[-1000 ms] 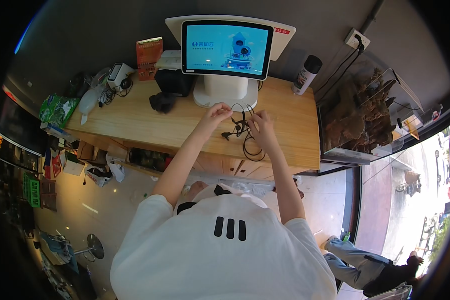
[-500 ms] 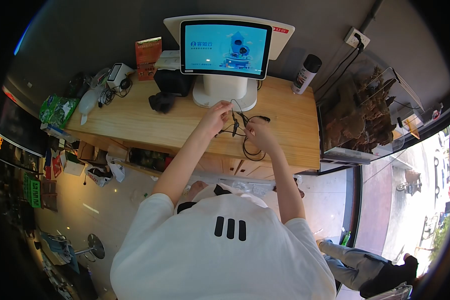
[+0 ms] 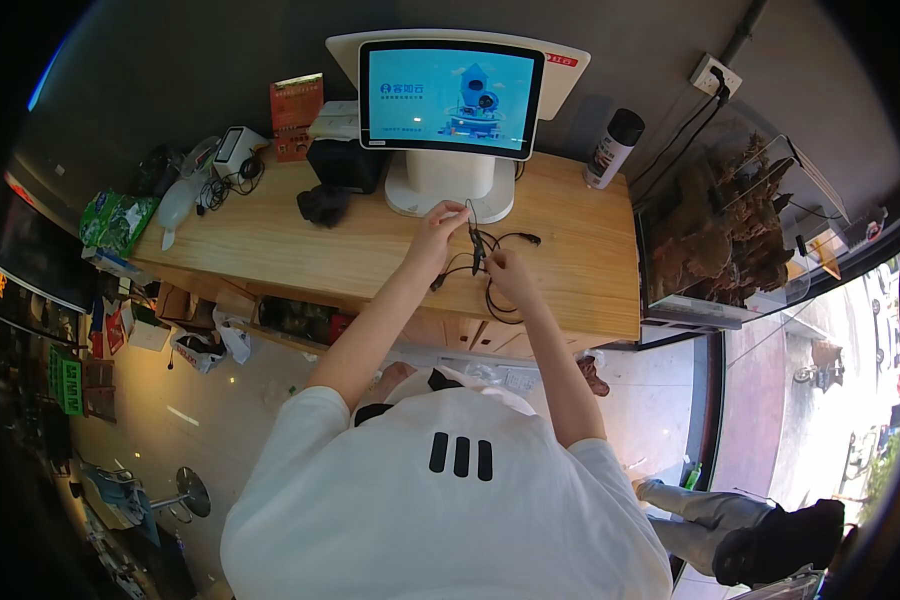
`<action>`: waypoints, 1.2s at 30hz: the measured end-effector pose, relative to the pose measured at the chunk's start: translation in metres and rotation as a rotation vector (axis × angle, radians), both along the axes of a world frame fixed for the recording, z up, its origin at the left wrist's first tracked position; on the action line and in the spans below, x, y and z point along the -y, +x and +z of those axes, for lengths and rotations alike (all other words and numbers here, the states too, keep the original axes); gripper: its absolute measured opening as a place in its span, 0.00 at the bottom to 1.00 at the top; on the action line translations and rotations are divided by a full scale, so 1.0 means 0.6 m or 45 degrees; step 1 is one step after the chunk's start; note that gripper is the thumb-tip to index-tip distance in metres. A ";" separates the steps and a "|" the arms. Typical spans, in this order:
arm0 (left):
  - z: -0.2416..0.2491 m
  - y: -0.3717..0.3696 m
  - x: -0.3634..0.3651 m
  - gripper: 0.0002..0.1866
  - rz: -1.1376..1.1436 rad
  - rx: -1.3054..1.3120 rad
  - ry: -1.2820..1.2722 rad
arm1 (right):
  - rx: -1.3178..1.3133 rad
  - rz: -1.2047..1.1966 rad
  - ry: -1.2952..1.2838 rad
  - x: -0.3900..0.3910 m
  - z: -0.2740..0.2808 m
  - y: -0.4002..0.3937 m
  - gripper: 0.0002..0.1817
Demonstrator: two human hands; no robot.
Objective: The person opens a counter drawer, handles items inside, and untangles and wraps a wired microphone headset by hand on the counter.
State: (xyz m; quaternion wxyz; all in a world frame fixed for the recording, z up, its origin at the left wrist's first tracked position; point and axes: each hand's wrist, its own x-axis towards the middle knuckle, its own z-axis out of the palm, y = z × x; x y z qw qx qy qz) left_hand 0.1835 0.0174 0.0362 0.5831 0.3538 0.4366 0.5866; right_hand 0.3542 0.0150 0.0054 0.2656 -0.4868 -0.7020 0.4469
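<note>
A thin black cable [image 3: 479, 245] hangs in loops between my two hands, over the front part of the wooden desk [image 3: 370, 245]. My left hand [image 3: 439, 232] pinches one loop of it near the base of the white monitor stand. Lower and to the right, my right hand [image 3: 511, 275] is closed on another part of the cable. One plug end sticks out to the right above my right hand, and another dark end dangles below my left hand. Exactly how the strands cross is too small to make out.
A lit monitor [image 3: 450, 98] stands behind my hands. Left of it are a black box-shaped device [image 3: 345, 165], a coiled cord and a green packet [image 3: 116, 222]. A spray can [image 3: 613, 150] stands right, beside a glass tank [image 3: 725, 225]. Another person [image 3: 730, 530] is at lower right.
My right hand has moved a little down and left, drawing closer to the hanging strands. My left hand has shifted slightly right. The person at lower right has moved a little.
</note>
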 end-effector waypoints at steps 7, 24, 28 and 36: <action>-0.009 0.003 0.005 0.08 0.054 -0.391 0.092 | -0.685 -0.346 -0.476 -0.028 -0.012 0.009 0.10; -0.007 -0.031 0.014 0.04 -0.035 0.409 0.004 | -0.071 -0.334 0.253 0.016 0.027 -0.068 0.08; -0.006 -0.083 0.017 0.04 -0.132 0.525 0.042 | -0.060 -0.359 0.566 0.001 0.006 -0.105 0.08; -0.011 -0.219 0.031 0.01 0.013 0.687 -0.034 | 0.028 -0.187 0.245 0.003 0.005 -0.188 0.08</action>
